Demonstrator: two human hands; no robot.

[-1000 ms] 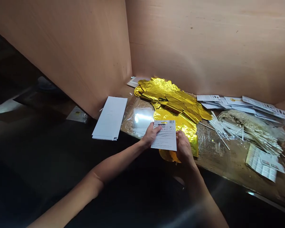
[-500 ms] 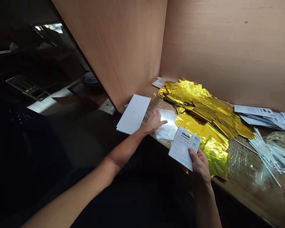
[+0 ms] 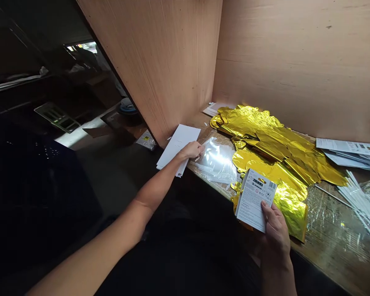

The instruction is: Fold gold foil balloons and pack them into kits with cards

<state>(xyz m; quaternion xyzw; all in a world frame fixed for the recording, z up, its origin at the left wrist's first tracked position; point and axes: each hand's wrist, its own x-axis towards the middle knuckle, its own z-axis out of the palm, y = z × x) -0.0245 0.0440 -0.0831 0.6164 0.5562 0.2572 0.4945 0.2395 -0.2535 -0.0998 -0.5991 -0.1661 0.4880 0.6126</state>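
My right hand is closed on a white printed card with a folded gold foil piece behind it, held just over the table's front edge. My left hand reaches to the left end of a stack of clear plastic bags; its fingers curl at the bags' edge. Right beside that hand lies a stack of white cards. A heap of gold foil balloons covers the middle of the table.
Wooden partition walls stand to the left and behind. Printed sheets and white sticks lie at the right. Beyond the partition sit a small packet and a dark work area.
My left hand let go of the printed card, went left to the clear bags and now grips their left edge. My right hand keeps the card and drew it nearer.
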